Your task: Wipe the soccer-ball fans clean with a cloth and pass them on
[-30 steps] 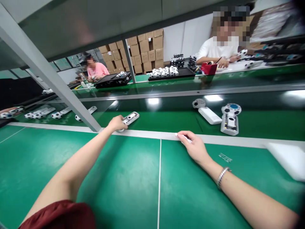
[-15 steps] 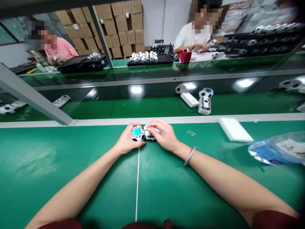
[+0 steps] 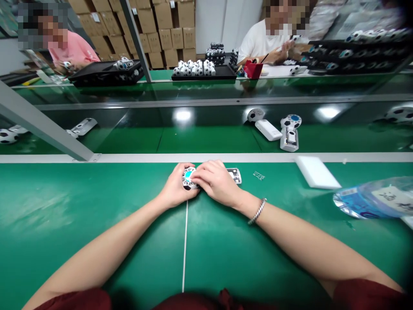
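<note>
The smooth green counter (image 3: pixel 145 262) carries a flat white rectangular block (image 3: pixel 316 172) and a clear-and-blue plastic object (image 3: pixel 368 198).

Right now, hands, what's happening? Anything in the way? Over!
Left hand: holding soccer-ball gadget. Right hand: fingertips at its blue disc. White block, plastic bottle: right, clear of hands.

Black-and-white football-patterned device (image 3: pixel 189 186), turquoise disc (image 3: pixel 188 175), green tabletop (image 3: pixel 245 258), white line (image 3: pixel 185 241), maroon sleeves (image 3: pixel 361 292), silver bracelet (image 3: pixel 257 212)
</note>
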`<state>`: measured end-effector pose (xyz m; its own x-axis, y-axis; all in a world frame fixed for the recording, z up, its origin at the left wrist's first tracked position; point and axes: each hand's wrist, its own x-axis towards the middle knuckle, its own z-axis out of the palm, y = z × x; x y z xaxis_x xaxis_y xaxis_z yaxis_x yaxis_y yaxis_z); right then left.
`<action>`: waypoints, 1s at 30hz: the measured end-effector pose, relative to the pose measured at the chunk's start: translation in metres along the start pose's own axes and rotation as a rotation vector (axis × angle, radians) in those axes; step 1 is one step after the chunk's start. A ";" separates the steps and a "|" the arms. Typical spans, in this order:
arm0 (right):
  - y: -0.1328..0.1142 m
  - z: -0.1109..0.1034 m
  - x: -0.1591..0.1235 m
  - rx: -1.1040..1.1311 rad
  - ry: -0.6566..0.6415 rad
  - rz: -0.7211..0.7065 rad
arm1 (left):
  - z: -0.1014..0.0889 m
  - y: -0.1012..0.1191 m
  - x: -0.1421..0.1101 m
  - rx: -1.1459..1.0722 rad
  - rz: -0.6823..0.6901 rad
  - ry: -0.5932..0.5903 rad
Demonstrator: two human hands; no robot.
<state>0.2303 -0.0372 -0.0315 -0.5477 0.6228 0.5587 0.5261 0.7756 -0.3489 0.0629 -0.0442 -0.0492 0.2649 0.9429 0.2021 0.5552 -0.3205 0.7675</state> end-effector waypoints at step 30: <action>0.039 -0.002 -0.005 0.359 0.368 0.317 | -0.011 -0.034 0.188 0.782 0.151 -0.095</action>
<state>0.2548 -0.0106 -0.0460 -0.1054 0.8028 0.5869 0.3390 0.5839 -0.7377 0.0853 0.1453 -0.0302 0.4276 0.8838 0.1897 0.8905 -0.4479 0.0799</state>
